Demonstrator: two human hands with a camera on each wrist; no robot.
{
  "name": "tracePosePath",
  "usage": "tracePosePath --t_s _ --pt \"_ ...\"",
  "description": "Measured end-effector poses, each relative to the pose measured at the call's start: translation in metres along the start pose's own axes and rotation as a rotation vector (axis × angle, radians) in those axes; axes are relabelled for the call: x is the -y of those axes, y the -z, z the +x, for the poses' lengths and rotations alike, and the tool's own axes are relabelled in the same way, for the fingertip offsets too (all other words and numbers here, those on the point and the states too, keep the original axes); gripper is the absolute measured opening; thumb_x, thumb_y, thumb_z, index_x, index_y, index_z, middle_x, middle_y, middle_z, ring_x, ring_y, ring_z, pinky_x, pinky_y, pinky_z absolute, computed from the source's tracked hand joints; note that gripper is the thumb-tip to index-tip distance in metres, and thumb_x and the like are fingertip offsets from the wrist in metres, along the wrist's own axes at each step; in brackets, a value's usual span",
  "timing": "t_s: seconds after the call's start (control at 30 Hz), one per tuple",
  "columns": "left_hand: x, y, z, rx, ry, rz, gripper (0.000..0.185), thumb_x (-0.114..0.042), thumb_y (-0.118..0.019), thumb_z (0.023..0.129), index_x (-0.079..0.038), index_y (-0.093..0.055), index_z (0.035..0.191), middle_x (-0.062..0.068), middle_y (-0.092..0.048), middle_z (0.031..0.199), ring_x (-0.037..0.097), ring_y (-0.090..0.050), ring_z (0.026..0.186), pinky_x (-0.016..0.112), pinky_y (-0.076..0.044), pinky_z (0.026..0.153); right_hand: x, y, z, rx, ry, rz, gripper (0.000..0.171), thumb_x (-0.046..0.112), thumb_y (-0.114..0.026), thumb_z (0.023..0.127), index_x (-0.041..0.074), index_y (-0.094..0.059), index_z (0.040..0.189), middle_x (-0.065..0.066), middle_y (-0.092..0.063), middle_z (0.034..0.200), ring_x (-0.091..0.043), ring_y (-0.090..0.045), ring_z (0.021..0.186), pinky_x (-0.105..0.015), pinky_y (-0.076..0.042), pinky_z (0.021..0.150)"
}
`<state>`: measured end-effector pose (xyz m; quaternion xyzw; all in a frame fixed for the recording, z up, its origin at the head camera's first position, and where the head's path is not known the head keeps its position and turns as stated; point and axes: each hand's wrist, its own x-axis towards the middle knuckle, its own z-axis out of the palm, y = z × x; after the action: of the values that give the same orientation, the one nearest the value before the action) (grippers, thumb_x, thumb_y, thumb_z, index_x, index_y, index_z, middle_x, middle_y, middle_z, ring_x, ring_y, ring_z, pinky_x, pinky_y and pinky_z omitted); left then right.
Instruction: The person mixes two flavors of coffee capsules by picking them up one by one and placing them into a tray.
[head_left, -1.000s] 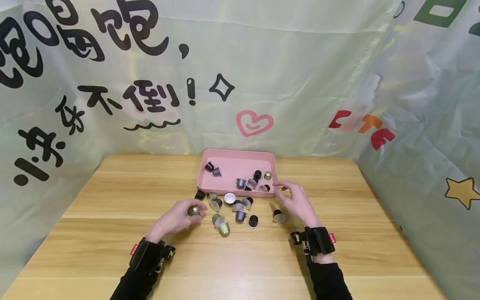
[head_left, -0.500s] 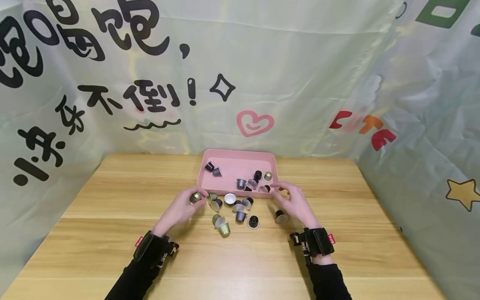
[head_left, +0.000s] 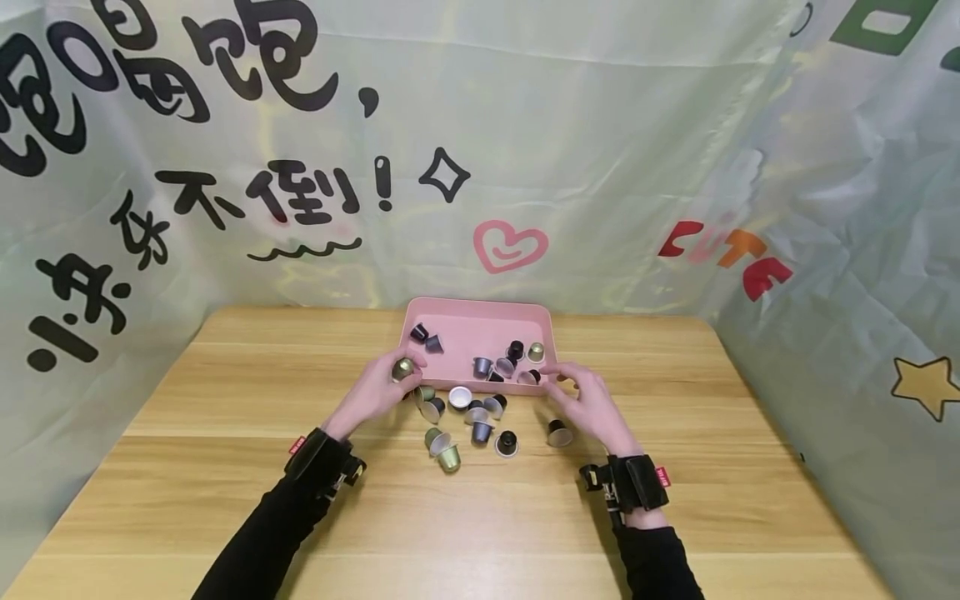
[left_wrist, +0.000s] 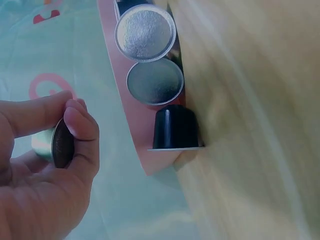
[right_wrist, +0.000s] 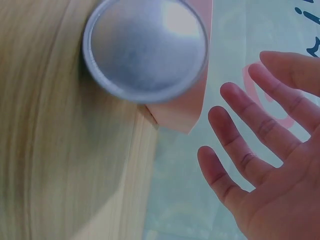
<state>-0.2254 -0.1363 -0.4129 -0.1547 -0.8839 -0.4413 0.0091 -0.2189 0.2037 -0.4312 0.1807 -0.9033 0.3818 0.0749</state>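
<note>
A gold-green coffee capsule [head_left: 402,370] is gripped between thumb and fingers of my left hand [head_left: 371,396], over the front left corner of the pink tray [head_left: 480,312]. In the left wrist view the capsule [left_wrist: 45,144] lies on its side in the fingers, dark lid toward the thumb. My right hand [head_left: 588,402] is by the tray's front right corner, fingers loosely spread and holding nothing. A dark capsule [head_left: 558,434] lies on the table beside it; its silvery lid [right_wrist: 145,47] looms large in the right wrist view.
Several capsules lie in the tray, two dark ones [head_left: 427,337] at the left, others at the right. More are scattered before it, among them a green one [head_left: 448,459], a blue one [head_left: 482,431] and a black one [head_left: 507,442]. A printed cloth [head_left: 615,167] hangs behind the table.
My left hand has carried the gold-green capsule forward and right, from the table to the tray's corner. The right hand has barely moved; the dark capsule beside it has shifted slightly.
</note>
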Motion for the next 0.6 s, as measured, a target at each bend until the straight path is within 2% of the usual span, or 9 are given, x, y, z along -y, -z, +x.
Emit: tracePosePath --t_s 0.07,0.17,0.27,0.47,0.6 --pt "-0.002 0.001 0.005 -0.004 -0.01 -0.002 0.019 0.0 -0.064 0.092 -0.002 -0.065 0.11 0.02 -0.07 0.114 0.032 -0.065 0.106 0.049 -0.053 0.097 0.0 0.0 0.0 0.003 0.0 0.002 0.03 0.009 -0.064 0.096 0.002 -0.066 0.125 -0.021 -0.068 0.126 -0.038 -0.061 0.114 -0.062 -0.049 0.096" --pt "-0.005 0.001 0.013 -0.007 -0.021 0.002 0.021 0.0 -0.063 0.092 -0.002 -0.065 0.113 0.021 -0.069 0.119 0.03 -0.065 0.1 0.04 -0.054 0.089 0.001 0.0 0.001 0.006 0.007 0.007 0.03 0.008 -0.064 0.096 0.001 -0.066 0.125 -0.022 -0.068 0.127 -0.039 -0.061 0.115 -0.063 -0.049 0.099" --pt "-0.008 0.002 0.021 -0.015 -0.034 0.013 0.023 -0.001 -0.064 0.093 -0.002 -0.065 0.115 0.021 -0.068 0.123 0.029 -0.061 0.095 0.035 -0.047 0.083 0.001 0.0 0.001 0.005 0.021 0.01 0.029 0.006 -0.065 0.095 0.0 -0.066 0.124 -0.022 -0.068 0.126 -0.038 -0.062 0.114 -0.062 -0.049 0.099" --pt "-0.009 -0.001 0.033 -0.01 -0.082 0.03 0.026 0.003 -0.063 0.091 0.003 -0.063 0.117 0.021 -0.068 0.122 0.034 -0.062 0.115 0.047 -0.048 0.103 0.001 -0.001 0.0 0.01 0.038 -0.002 0.028 0.006 -0.065 0.095 0.0 -0.066 0.123 -0.02 -0.07 0.122 -0.036 -0.063 0.11 -0.06 -0.051 0.097" --pt "-0.007 -0.003 0.039 -0.015 -0.098 0.059 0.024 0.006 -0.061 0.091 0.003 -0.063 0.114 0.022 -0.069 0.117 0.036 -0.063 0.114 0.049 -0.048 0.103 0.001 -0.002 0.0 0.011 0.037 0.001 0.029 0.007 -0.065 0.095 -0.001 -0.066 0.123 -0.021 -0.07 0.122 -0.036 -0.063 0.109 -0.06 -0.051 0.097"
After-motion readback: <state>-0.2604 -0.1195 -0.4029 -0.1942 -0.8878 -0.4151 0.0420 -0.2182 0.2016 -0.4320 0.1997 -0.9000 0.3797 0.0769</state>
